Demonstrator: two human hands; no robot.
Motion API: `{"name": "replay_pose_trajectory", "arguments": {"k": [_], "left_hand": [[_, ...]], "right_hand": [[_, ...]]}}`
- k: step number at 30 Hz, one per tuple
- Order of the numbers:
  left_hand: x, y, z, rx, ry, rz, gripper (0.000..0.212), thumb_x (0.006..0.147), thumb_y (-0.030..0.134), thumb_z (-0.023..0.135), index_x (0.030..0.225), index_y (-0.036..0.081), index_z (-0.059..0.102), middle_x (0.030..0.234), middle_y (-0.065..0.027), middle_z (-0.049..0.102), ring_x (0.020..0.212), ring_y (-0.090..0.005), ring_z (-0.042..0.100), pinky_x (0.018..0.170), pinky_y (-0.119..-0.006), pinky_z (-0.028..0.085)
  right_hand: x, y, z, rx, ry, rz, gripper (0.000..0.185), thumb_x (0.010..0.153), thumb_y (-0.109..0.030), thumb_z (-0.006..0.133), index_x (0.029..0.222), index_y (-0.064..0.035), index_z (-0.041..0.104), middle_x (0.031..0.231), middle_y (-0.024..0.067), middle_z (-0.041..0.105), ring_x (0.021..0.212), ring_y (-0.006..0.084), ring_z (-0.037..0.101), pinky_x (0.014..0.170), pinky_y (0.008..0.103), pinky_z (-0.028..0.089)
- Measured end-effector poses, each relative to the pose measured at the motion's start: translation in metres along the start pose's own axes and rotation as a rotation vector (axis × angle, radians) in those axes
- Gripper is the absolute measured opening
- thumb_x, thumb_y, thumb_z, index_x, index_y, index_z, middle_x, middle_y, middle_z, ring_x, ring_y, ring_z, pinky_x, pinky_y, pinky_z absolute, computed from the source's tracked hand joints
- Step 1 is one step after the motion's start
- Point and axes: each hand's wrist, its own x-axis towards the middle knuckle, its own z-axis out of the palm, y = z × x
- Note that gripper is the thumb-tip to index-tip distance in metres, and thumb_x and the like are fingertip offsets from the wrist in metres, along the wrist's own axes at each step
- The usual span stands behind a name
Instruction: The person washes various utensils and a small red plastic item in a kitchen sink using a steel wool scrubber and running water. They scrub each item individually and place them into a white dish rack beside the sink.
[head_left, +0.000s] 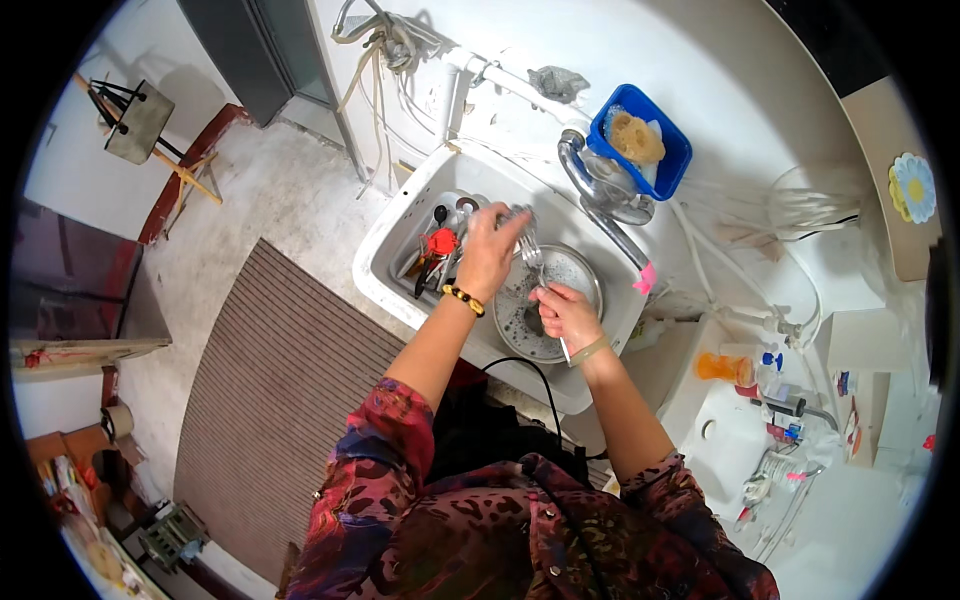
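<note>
My right hand (568, 313) grips the handle of a metal fork (532, 253), its tines pointing up and away from me. My left hand (487, 244) is at the tine end, fingers bent around a blurred, shiny grey thing that I cannot make out. Under both hands, a round metal bowl (592, 289) of sudsy water sits in a white sink (469, 166). Left of the bowl, several utensils lie in the sink, among them a black spoon (440, 215) and a red plastic item (441, 241).
A chrome tap (611, 225) with a pink tip reaches over the sink's right side. Above it hangs a blue plastic container (679, 154) with a sponge (635, 139). Bottles, including an orange one (724, 368), stand at right. A striped mat (277, 420) covers the floor at left.
</note>
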Motion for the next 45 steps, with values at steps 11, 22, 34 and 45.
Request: {"name": "replay_pose_trajectory", "arguments": {"k": [11, 22, 34, 45], "left_hand": [[-0.018, -0.020, 0.014, 0.116, -0.112, -0.101, 0.038, 0.074, 0.001, 0.058, 0.112, 0.007, 0.058, 0.110, -0.0175, 0.051, 0.103, -0.0353, 0.049, 0.087, -0.040, 0.044], [-0.060, -0.062, 0.030, -0.125, -0.077, -0.411, 0.037, 0.070, -0.004, 0.055, 0.104, 0.007, 0.064, 0.103, -0.0157, 0.056, 0.095, -0.0325, 0.051, 0.085, -0.040, 0.041], [-0.046, -0.038, 0.012, -0.061, -0.114, -0.233, 0.040, 0.074, -0.007, 0.048, 0.109, 0.008, 0.060, 0.109, -0.0160, 0.054, 0.099, -0.0314, 0.052, 0.085, -0.037, 0.044], [-0.073, -0.053, 0.019, -0.006, -0.053, -0.389, 0.044, 0.073, -0.005, 0.048, 0.114, 0.008, 0.058, 0.115, -0.0191, 0.052, 0.107, -0.0366, 0.048, 0.091, -0.042, 0.040]], "right_hand": [[0.009, 0.029, -0.018, -0.337, 0.196, -0.065, 0.029, 0.090, -0.026, 0.052, 0.097, -0.0007, 0.063, 0.061, -0.0024, 0.048, 0.050, 0.0075, 0.041, 0.045, 0.0223, 0.033], [0.004, 0.044, -0.035, -0.763, 0.472, -0.641, 0.019, 0.076, -0.008, 0.067, 0.092, 0.0007, 0.067, 0.073, 0.0123, 0.063, 0.064, 0.0185, 0.058, 0.062, 0.0291, 0.044], [0.005, 0.040, -0.031, -0.817, 0.515, -0.545, 0.021, 0.075, -0.012, 0.068, 0.092, -0.0002, 0.068, 0.074, 0.0136, 0.065, 0.065, 0.0177, 0.061, 0.063, 0.0276, 0.046], [0.020, 0.045, -0.028, -0.318, 0.292, -0.016, 0.021, 0.084, -0.013, 0.058, 0.096, 0.0021, 0.065, 0.072, 0.0025, 0.062, 0.054, 0.0048, 0.045, 0.045, 0.0188, 0.033]]}}
